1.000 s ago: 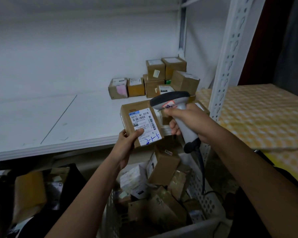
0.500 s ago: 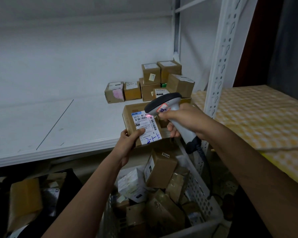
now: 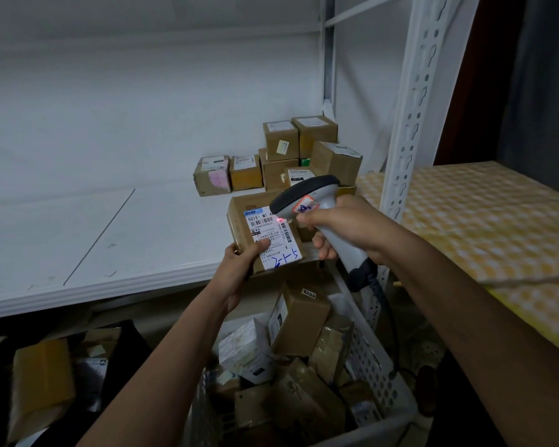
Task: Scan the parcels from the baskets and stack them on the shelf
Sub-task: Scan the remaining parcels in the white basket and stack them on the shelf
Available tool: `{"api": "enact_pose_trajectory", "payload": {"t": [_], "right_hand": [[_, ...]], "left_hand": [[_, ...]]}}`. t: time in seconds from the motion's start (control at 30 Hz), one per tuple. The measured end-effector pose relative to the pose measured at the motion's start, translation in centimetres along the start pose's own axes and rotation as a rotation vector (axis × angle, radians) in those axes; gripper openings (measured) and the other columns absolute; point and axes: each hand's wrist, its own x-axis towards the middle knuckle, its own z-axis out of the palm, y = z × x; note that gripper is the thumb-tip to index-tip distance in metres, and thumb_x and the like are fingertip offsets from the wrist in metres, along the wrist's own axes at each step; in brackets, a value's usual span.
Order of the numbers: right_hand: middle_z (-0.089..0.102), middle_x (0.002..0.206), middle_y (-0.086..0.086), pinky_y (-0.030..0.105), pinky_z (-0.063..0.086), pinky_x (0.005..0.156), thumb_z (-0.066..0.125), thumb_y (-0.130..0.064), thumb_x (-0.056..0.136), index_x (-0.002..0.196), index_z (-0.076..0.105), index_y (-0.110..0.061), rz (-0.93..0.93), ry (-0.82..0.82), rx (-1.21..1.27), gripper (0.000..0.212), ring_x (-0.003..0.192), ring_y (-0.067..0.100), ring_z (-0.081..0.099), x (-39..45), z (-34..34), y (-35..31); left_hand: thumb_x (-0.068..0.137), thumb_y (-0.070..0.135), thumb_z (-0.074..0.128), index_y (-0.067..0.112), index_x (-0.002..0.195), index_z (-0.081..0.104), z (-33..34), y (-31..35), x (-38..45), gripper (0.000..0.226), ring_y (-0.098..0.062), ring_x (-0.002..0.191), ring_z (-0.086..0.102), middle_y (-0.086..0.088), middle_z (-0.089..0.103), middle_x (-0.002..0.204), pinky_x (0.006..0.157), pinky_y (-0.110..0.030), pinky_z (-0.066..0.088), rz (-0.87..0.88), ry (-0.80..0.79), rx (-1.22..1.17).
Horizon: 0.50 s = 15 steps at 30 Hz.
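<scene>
White metal shelf [image 3: 117,240] fills most of the view, its perforated upright [image 3: 410,117] on the right. A cluster of stacked brown parcels [image 3: 281,156] sits at the shelf's back right corner, some two high. Right of the upright, a surface with a yellow checked cover [image 3: 484,221]. Below the shelf edge, a white perforated basket [image 3: 378,366] crammed with jumbled parcels [image 3: 299,321], brown and white. Dark bin area at lower left with more packages, too dim to detail. Left hand [image 3: 239,269] grips a brown parcel [image 3: 246,227] from below, thumb on its white shipping label [image 3: 271,240], held over the shelf's front edge above the basket. Right hand [image 3: 346,227] is curled round the handle of a grey barcode scanner [image 3: 307,195], head just over the label; a red dot [image 3: 279,220] glows on the barcode. Blue handwriting on the label's lower end.
</scene>
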Motion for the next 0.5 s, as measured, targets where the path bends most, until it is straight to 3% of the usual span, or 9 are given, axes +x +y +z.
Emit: {"api": "enact_pose_trajectory", "payload": {"t": [0.07,0.17,0.3,0.4,0.5], "right_hand": [[0.066,0.057,0.007,0.027,0.052,0.052,0.064,-0.029,0.094,0.096,0.065,-0.001,-0.002,0.009,0.018,0.028,0.051,0.019,0.064,0.2,0.0,0.2],[0.066,0.058,0.008,0.029,0.053,0.055,0.065,-0.028,0.094,0.095,0.063,-0.003,0.006,0.046,0.078,0.026,0.053,0.020,0.064,0.6,-0.4,1.1],[0.064,0.055,0.008,0.024,0.049,0.046,0.065,-0.027,0.093,0.093,0.063,-0.002,0.055,0.094,0.136,0.025,0.048,0.018,0.063,1.3,-0.9,2.8],[0.062,0.053,0.007,0.024,0.049,0.046,0.065,-0.025,0.094,0.097,0.062,0.001,0.097,0.115,0.174,0.026,0.046,0.018,0.061,1.8,-0.9,4.0],[0.062,0.057,0.010,0.023,0.049,0.045,0.064,-0.023,0.094,0.103,0.063,0.005,0.118,0.124,0.176,0.029,0.046,0.018,0.060,2.2,-0.8,4.9]], "left_hand": [[0.083,0.043,0.076,0.014,0.144,0.043,0.0,0.1,0.0,0.075,-0.013,0.091,0.075,-0.004,0.074,0.114,0.070,-0.024,0.055,-0.009,0.005,0.004],[0.085,0.048,0.073,0.013,0.142,0.048,-0.5,0.2,0.3,0.071,-0.019,0.100,0.073,-0.004,0.074,0.115,0.082,-0.033,0.057,-0.020,0.013,-0.032],[0.093,0.048,0.063,0.024,0.159,0.017,-1.7,1.3,2.2,0.084,-0.030,0.129,0.053,-0.009,0.048,0.150,0.109,-0.050,0.044,0.047,0.194,-0.091],[0.100,0.040,0.056,0.032,0.159,0.018,-2.2,2.2,3.4,0.070,-0.032,0.140,0.041,-0.010,0.034,0.158,0.112,-0.047,0.039,0.217,0.299,0.244],[0.100,0.040,0.056,0.024,0.155,0.033,-2.5,2.3,4.1,0.062,-0.030,0.141,0.039,-0.010,0.031,0.158,0.113,-0.044,0.038,0.303,0.293,0.544]]}}
